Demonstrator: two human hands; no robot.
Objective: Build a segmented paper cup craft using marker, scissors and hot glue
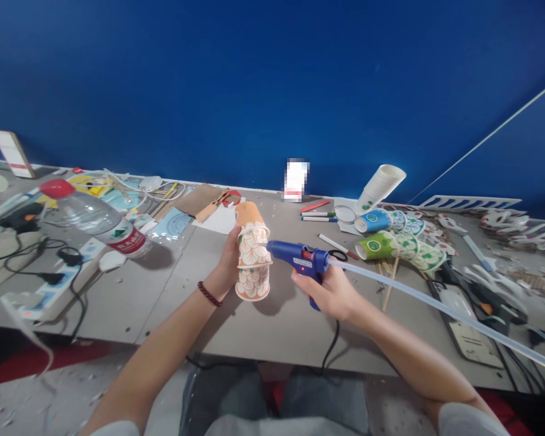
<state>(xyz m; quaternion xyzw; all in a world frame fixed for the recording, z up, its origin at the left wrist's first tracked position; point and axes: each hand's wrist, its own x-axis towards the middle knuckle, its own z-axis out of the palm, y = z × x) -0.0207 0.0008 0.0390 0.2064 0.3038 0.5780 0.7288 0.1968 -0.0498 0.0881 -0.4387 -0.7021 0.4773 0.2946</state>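
Closed round the left side of a column of orange-patterned paper cups (pixel 254 254), my left hand (pixel 229 257) holds it over the table, a beaded bracelet on the wrist. My right hand (pixel 329 290) grips a blue glue gun (pixel 300 255) with a small red light showing. Its nozzle points left and is at the right side of the cups, near a rim; whether it touches cannot be made out. A long translucent glue stick (pixel 418 293) runs from the gun's back to the lower right.
At left lie a water bottle (pixel 100 221) and a power strip (pixel 68 281) with cables. Stacked white cups (pixel 379 188), blue cups (pixel 386 221), green cups (pixel 397 249), markers (pixel 318 217) and a phone (pixel 467 327) are at right. A blue wall (pixel 254 91) stands behind.
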